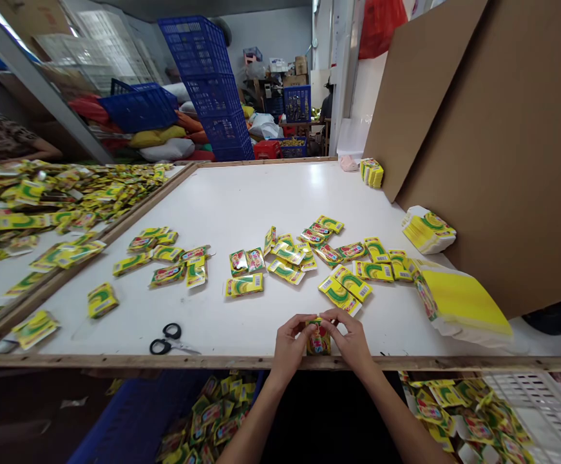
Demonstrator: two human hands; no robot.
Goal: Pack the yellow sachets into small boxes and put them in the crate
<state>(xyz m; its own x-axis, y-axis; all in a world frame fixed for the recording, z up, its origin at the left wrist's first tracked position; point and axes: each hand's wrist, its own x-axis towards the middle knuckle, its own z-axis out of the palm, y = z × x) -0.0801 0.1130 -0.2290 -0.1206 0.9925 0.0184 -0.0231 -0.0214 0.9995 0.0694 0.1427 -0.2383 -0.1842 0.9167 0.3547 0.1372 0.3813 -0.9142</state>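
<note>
Left hand [292, 340]: thumb and fingers pinch the left side of a small printed box [317, 341].
Right hand [351, 338]: pinches the same box from the right, its fingertips close to the other hand's.
Box's place: at the near edge of the white surface [241, 193].
Step in hand: apparently fingertip work on the box's upper end, perhaps its flap; the fingers hide the detail.
Next move: likely calls for a steady two-sided hold and light thumb pressure, as thin card could crease.
Scissors [168, 341]: leftward, untouched.

From close by, the head view faces forward and down across the white table [241, 200].
</note>
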